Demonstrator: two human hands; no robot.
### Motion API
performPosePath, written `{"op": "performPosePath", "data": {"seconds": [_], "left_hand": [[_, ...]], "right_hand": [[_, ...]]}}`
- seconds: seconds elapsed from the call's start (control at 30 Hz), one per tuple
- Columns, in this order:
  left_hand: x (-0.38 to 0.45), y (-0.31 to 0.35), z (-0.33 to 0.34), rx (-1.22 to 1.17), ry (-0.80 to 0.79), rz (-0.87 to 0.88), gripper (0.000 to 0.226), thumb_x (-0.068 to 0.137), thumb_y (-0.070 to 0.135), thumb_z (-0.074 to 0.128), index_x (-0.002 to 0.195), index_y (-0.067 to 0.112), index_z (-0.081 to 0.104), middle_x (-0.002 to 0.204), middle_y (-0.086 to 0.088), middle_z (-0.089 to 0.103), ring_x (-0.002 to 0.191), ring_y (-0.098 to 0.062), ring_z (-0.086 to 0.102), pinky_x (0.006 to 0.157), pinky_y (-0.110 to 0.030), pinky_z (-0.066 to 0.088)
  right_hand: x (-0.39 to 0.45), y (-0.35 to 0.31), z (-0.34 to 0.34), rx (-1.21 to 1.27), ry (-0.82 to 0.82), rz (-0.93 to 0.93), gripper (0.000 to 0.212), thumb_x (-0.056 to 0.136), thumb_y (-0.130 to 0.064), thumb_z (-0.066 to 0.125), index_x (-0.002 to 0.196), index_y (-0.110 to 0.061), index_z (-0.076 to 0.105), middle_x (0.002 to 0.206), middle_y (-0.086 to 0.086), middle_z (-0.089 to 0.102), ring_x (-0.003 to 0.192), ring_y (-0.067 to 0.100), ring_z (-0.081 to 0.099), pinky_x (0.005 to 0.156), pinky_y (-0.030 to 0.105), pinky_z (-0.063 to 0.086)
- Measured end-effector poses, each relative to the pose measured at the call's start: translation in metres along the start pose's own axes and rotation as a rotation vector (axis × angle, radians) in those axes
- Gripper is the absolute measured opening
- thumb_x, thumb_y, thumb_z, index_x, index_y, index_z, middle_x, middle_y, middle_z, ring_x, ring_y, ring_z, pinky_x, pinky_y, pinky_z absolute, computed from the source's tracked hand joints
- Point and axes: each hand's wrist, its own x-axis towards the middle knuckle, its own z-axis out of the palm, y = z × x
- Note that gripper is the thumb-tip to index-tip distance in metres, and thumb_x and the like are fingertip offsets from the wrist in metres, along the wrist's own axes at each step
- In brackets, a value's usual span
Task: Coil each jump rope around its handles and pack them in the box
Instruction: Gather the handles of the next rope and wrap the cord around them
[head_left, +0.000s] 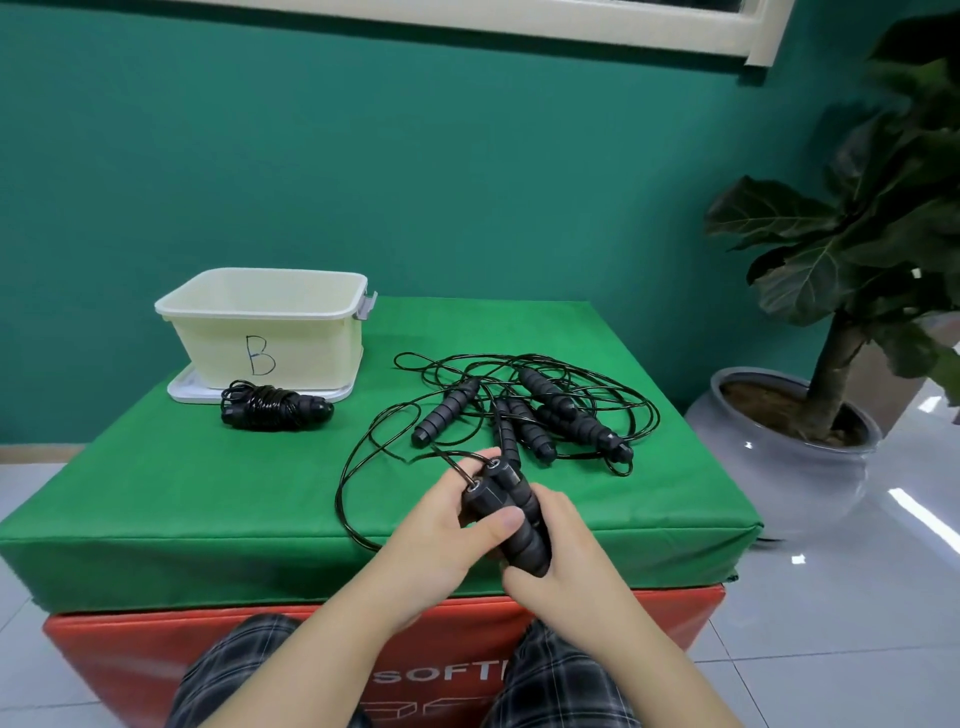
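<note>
- Pair of black foam handles (511, 512): held side by side above the near edge of the green pad, cable ends pointing away from the person.
- Left hand (441, 535): closed around the pair from the left, thumb pressed across the front; a loop of thin black cable (358, 457) passes over its fingertips.
- Right hand (558, 551): curled around the lower ends of the same handles from the right. Those ends are hidden behind the fingers.
- The cable runs from the held handles in a wide loop over the pad and dips past the near edge.
- Loose pile of ropes (524, 410): right of centre on the pad, several black handles lying among tangled cable. Which cable belongs to which handle cannot be made out.
- Coiled rope (272, 405): a finished bundle lying on the pad just in front of the box, outside it.
- Box (267, 325): pale yellow, open, marked "B", at the rear left of the pad, standing on a white lid (187, 389). Its floor is not visible from this angle.
- Green pad (156, 493): cloth-covered, resting on a red block (119, 654) whose white lettering is cut off by the person's checked trousers (561, 686).
- Room: teal wall (467, 182), pale window frame (519, 21) cut off at the top, glossy tiled floor (857, 623), potted plant (841, 244) in a grey pot at right, partly out of frame.
</note>
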Motion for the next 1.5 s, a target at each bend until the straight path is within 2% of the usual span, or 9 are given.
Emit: {"op": "performPosePath", "data": {"seconds": [0.13,0.3,0.53,0.8,0.93,1.03,1.1,1.37,1.5], "left_hand": [[-0.002,-0.002,0.0,-0.071,0.045,0.006,0.047,0.078,0.019,0.066,0.119,0.034,0.05,0.108,0.01,0.066,0.102,-0.004,0.061,0.093,-0.028,0.048],[-0.002,0.0,-0.004,-0.098,0.021,-0.041,0.036,0.088,0.007,0.056,0.119,0.025,0.051,0.107,0.006,0.064,0.093,0.001,0.061,0.087,-0.027,0.052],[0.038,-0.078,-0.086,0.647,0.373,-0.306,0.048,0.087,0.026,0.061,0.128,0.005,0.047,0.131,-0.011,0.052,0.119,-0.024,0.049,0.105,-0.032,0.034],[0.095,-0.126,-0.134,1.107,0.369,-0.509,0.047,0.088,0.038,0.054,0.121,0.006,0.048,0.123,-0.015,0.05,0.117,-0.032,0.042,0.1,-0.039,0.036],[0.106,-0.128,-0.136,0.997,0.455,-0.413,0.02,0.091,0.014,0.046,0.085,0.001,0.061,0.097,-0.019,0.064,0.09,-0.036,0.055,0.081,-0.038,0.046],[0.113,-0.105,-0.147,0.5,0.566,-0.338,0.019,0.094,0.003,0.041,0.108,-0.006,0.052,0.095,-0.019,0.058,0.065,-0.029,0.057,0.052,-0.029,0.047],[0.115,-0.083,-0.167,0.434,0.635,-0.285,0.018,0.094,0.006,0.043,0.11,-0.001,0.049,0.098,-0.019,0.059,0.059,-0.022,0.048,0.052,-0.027,0.041],[0.106,-0.017,-0.246,1.057,0.506,-0.046,0.03,0.088,0.024,0.058,0.116,0.013,0.062,0.109,-0.011,0.065,0.102,-0.03,0.057,0.092,-0.039,0.044],[0.095,-0.01,-0.269,1.155,0.539,0.024,0.01,0.084,0.006,0.063,0.085,-0.002,0.069,0.068,-0.013,0.062,0.058,-0.023,0.05,0.057,-0.03,0.039]], "right_hand": [[0.002,0.003,-0.003,0.016,-0.031,0.022,0.072,0.064,-0.03,0.061,0.127,-0.05,0.033,0.121,-0.022,0.054,0.109,-0.002,0.055,0.092,0.032,0.048],[0.0,0.001,-0.013,-0.13,0.044,0.132,0.047,0.06,-0.029,0.059,0.101,-0.043,0.04,0.093,-0.015,0.061,0.08,0.006,0.06,0.074,0.034,0.051],[0.01,0.003,-0.029,-0.15,0.201,0.166,0.039,0.064,-0.021,0.064,0.089,-0.039,0.041,0.086,-0.013,0.06,0.075,0.012,0.059,0.071,0.036,0.05],[0.035,0.015,-0.033,-0.173,0.209,0.127,0.041,0.065,-0.022,0.065,0.092,-0.042,0.04,0.087,-0.012,0.059,0.078,0.01,0.059,0.072,0.037,0.051],[0.047,0.022,-0.031,-0.222,0.168,0.125,0.044,0.066,-0.023,0.065,0.096,-0.042,0.039,0.091,-0.015,0.057,0.079,0.006,0.058,0.07,0.032,0.048],[0.06,0.031,-0.037,-0.301,0.201,0.155,0.047,0.066,-0.023,0.066,0.101,-0.038,0.039,0.096,-0.013,0.057,0.085,0.015,0.057,0.072,0.034,0.046],[0.07,0.038,-0.043,-0.324,0.238,0.207,0.045,0.066,-0.022,0.067,0.101,-0.034,0.041,0.097,-0.008,0.057,0.087,0.022,0.057,0.073,0.034,0.046],[0.099,0.066,-0.051,-0.336,0.426,0.394,0.033,0.065,-0.025,0.067,0.091,-0.021,0.047,0.085,0.002,0.059,0.074,0.029,0.057,0.066,0.037,0.048],[0.1,0.076,-0.059,-0.245,0.536,0.454,0.024,0.067,-0.02,0.066,0.082,-0.013,0.049,0.072,0.01,0.058,0.061,0.032,0.054,0.057,0.036,0.047]]}}
